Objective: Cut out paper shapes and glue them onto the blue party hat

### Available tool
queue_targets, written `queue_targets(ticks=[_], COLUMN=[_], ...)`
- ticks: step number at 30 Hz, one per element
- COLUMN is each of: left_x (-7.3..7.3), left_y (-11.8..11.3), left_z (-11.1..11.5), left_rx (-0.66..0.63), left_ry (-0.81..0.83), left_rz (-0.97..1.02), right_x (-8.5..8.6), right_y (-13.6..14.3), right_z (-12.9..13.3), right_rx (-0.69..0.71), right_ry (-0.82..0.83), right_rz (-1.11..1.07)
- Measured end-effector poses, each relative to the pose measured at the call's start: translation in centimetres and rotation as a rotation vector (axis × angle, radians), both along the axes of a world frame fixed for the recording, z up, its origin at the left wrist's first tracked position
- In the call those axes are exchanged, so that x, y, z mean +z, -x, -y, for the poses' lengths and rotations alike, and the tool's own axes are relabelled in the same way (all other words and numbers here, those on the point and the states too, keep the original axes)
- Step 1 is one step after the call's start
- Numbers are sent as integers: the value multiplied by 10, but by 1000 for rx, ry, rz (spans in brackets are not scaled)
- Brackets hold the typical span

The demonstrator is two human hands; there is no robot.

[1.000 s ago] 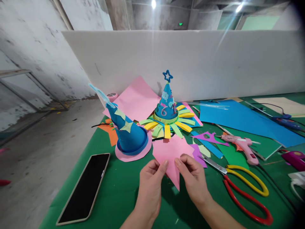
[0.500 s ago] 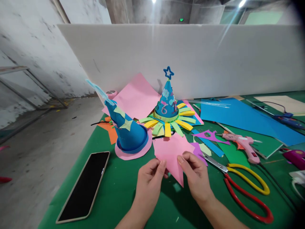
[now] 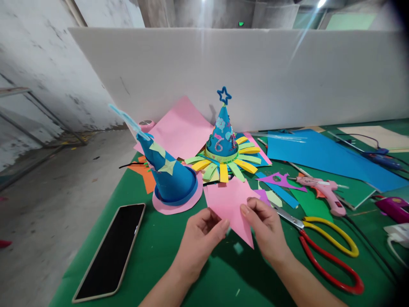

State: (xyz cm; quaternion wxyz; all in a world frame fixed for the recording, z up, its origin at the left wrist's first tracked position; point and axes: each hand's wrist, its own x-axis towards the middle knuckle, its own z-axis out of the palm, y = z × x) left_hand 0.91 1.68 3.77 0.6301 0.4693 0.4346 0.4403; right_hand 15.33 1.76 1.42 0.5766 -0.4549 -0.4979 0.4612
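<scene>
A pink paper piece (image 3: 230,204) with pointed corners is held over the table between my hands, one sharp tip slanting down to the right. My right hand (image 3: 266,228) pinches its right side, thumb on top. At the lower left edge is my left hand (image 3: 201,238), fingers curled and thumb at the paper's margin; its fingertips are partly hidden. A small pale blurred scrap (image 3: 238,247) shows just below the paper. Beyond my left hand, a blue cone hat (image 3: 174,181) with pale green stars leans on its pink brim. Red-and-yellow-handled scissors (image 3: 300,224) lie beside my right hand.
A decorated blue party hat (image 3: 222,136) with a yellow-green strip brim stands behind the paper. A phone (image 3: 110,251) lies at left. Rightward are a pink glue gun (image 3: 326,192), purple scrap (image 3: 281,181) and blue sheet (image 3: 319,153). A white board (image 3: 223,76) closes off the back.
The pink paper's lower tip has swung slightly right. My left thumb has shifted toward the paper's lower edge, and a small pale scrap has appeared beneath it. The view has shifted slightly.
</scene>
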Motion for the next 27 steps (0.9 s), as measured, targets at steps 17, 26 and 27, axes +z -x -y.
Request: queue_targets(ticks=[17,26,27], left_x=[0,-3,-5], left_y=[0,-1,0], left_z=[2,-2,-2], left_rx=[-43,9,13], left_ry=[122,60,51], left_rz=[-90,-182,-185], right_x=[0,-2,-3], right_y=[-2,-1,0], right_z=[0,-6,-6], right_rx=[66,46,49], right_ry=[-30,35,39], right_rz=[113,103,97])
